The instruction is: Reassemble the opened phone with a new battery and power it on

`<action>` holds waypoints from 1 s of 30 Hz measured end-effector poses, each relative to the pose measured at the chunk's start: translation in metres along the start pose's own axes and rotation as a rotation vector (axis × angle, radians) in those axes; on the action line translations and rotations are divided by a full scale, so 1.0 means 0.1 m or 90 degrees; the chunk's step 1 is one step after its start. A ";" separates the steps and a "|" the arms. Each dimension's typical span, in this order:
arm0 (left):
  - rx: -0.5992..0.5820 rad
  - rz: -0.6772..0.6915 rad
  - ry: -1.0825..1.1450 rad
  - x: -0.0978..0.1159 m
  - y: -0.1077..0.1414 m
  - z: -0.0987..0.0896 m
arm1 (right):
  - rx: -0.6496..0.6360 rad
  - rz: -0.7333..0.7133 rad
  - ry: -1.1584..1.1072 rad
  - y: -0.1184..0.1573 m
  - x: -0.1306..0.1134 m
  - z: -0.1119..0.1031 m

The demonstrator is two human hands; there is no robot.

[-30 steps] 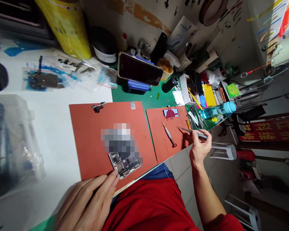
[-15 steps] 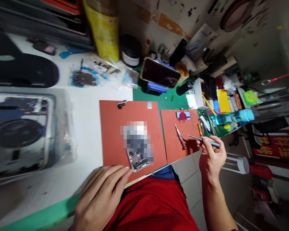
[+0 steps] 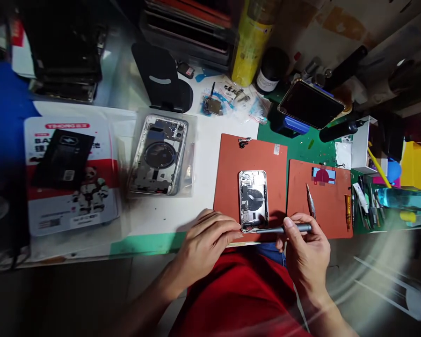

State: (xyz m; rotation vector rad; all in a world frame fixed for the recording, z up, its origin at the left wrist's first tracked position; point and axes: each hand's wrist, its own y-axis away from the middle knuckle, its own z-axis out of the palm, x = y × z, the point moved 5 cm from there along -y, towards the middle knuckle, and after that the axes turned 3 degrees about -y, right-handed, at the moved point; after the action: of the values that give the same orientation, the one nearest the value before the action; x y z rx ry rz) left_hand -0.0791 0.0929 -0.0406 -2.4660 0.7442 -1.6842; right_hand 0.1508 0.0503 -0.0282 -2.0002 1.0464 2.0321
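Observation:
An opened phone (image 3: 254,196), its inner boards and a dark round coil exposed, lies on the left red-brown mat (image 3: 228,173). At its lower left corner, my left hand (image 3: 210,238) grips the edge between thumb and fingertips. My right hand (image 3: 307,243) is closed around a grey screwdriver (image 3: 277,230), whose thin shaft points left to the phone's bottom edge. Whether the tip touches a screw is too small to tell. Beyond the right hand, a pair of silver tweezers (image 3: 310,201) rests on the right red-brown mat (image 3: 331,206).
Left of the mats lies another phone housing (image 3: 157,154) in a clear tray, beside a battery package (image 3: 73,206). A phone on a stand (image 3: 310,105) and a yellow can (image 3: 253,47) stand behind. Several tools (image 3: 370,201) and a blue bottle (image 3: 405,198) lie right.
The view has swung left. My right hand has brought the screwdriver from over the right mat to the phone's bottom edge. My left hand stays by the phone's lower left corner.

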 end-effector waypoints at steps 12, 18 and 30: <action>-0.004 0.017 0.012 0.01 -0.02 -0.01 | 0.018 -0.057 0.025 0.07 -0.03 -0.03; -0.018 0.007 -0.003 0.00 0.00 0.01 | 0.091 -0.256 0.121 0.24 -0.16 -0.12; -0.021 0.007 -0.023 0.01 0.00 0.01 | 0.067 -0.330 0.189 0.28 -0.21 -0.11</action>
State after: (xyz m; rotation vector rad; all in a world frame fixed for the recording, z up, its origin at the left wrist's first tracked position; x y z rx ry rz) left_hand -0.0778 0.0923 -0.0403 -2.5017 0.7870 -1.6328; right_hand 0.1480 0.0311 0.0029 -2.2604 0.5647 1.4243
